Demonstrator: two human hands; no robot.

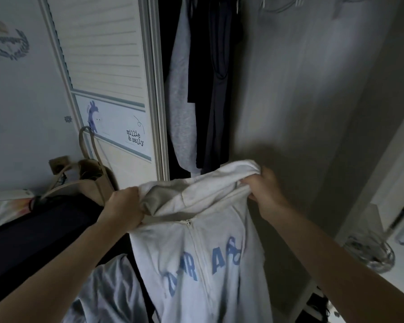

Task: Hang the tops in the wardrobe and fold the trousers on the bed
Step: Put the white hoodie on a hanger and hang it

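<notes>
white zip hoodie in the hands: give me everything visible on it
The white zip-front hooded top, soft fleece-like cotton by its look, hangs upright in front of the open wardrobe. Its zip is closed to the collar; partly creased light blue letters run across the chest. The hood is spread open at the top, with the left hand and right hand each gripping its edge. No hanger shows.

Dim room; louvred white door left, grey panel right, decorated wall.
</notes>
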